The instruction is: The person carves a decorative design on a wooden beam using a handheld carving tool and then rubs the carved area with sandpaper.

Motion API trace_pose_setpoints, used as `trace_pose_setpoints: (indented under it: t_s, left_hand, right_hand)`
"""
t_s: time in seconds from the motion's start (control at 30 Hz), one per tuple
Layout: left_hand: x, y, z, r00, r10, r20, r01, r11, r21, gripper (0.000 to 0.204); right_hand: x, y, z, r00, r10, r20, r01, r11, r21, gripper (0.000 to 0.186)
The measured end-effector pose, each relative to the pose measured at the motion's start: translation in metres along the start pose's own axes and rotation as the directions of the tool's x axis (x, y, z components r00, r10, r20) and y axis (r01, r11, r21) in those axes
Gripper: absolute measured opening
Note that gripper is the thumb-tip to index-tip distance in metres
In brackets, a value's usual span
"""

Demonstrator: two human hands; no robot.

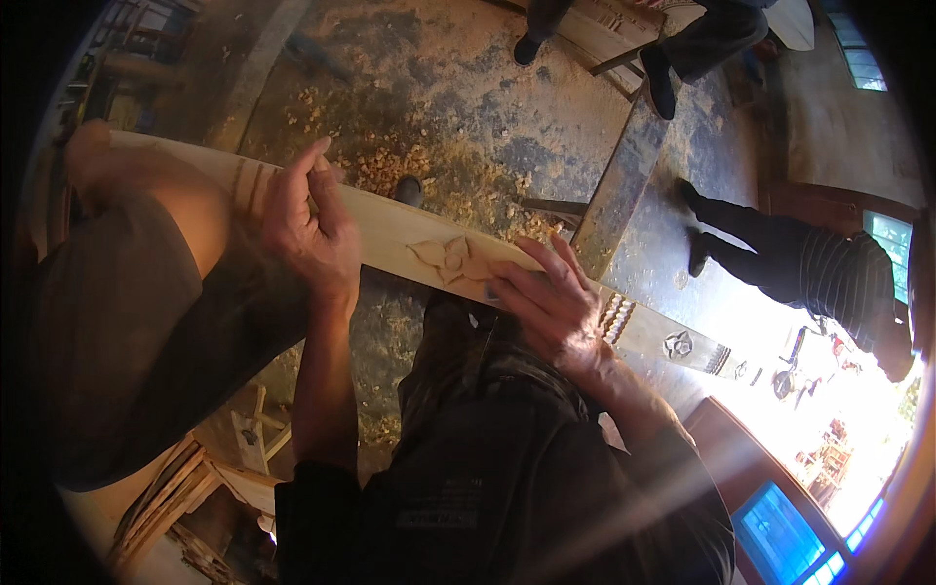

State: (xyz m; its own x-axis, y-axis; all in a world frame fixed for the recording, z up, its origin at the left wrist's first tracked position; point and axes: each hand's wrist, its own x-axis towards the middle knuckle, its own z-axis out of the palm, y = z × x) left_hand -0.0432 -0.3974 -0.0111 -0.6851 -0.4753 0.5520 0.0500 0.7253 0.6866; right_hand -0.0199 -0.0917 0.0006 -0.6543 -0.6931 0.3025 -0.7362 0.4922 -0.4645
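Note:
A long pale wooden board, carved with flowers and banded patterns, lies slantwise across the view. My left hand is on its left part, fingers curled together; what they hold, if anything, is hidden. My right hand rests on the board just right of a carved flower, its fingers apart and slightly bent. At the left, a bare knee in dark cloth is against the board; whose it is I cannot tell.
Wood shavings cover the floor. Another person's legs are beside a wooden bench at the top. A person in a striped top stands at the right, near a bright opening. Wooden pieces are at lower left.

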Motion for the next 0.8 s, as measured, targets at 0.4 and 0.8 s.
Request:
trace_pose_setpoints:
  t_s: [0.4, 0.8]
  left_hand:
    - [0.003, 0.005, -0.006, 0.999, -0.031, 0.044, 0.029, 0.999, 0.044, 0.025]
    - [0.0, 0.003, -0.006, 0.999, -0.036, 0.037, 0.036, 0.999, 0.007, 0.025]
  right_hand:
    - [0.014, -0.001, 0.003, 0.997, 0.022, -0.077, -0.023, 1.0, -0.009, 0.038]
    - [-0.049, -0.003, -0.004, 0.976, 0.136, -0.169, -0.168, 0.968, -0.188, 0.038]
